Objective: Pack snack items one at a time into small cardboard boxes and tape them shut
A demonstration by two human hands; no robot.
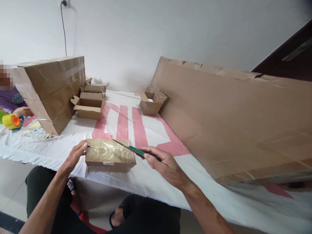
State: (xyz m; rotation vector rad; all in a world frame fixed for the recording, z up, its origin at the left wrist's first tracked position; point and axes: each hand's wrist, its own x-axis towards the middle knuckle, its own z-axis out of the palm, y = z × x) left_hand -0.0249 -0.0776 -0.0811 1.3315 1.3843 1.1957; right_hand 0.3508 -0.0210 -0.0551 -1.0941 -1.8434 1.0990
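Observation:
A small taped cardboard box (110,156) lies near the table's front edge, with shiny clear tape across its top. My left hand (77,154) grips its left end, thumb along the near corner and some fingers hidden behind it. In my right hand (162,161) is a utility knife (136,150) with a green handle. Its long dark blade points left and slants over the box's right part; whether it touches the tape, I cannot tell.
Several open boxes (89,109) stand beyond, beside a taped stack of cartons (55,87). Another open box (151,103) sits by a large cardboard sheet (234,120) on the right. At far left are another person's hand (23,111) and a yellow toy (11,121).

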